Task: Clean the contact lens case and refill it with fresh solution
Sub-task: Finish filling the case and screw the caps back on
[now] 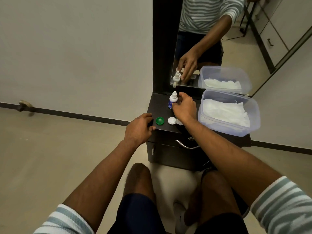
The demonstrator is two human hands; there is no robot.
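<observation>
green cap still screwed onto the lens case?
No. The green cap lies loose on the dark cabinet top, apart from the white lens case beside it.

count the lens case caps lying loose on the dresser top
2. A green cap lies near the front edge by the left hand; a white cap lies just right of it, beside the right hand's wrist. That arm may hide others.

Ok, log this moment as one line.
right hand: reaching bottle | left hand: resting on cabinet edge | green cap: off, on top | case: open
</observation>
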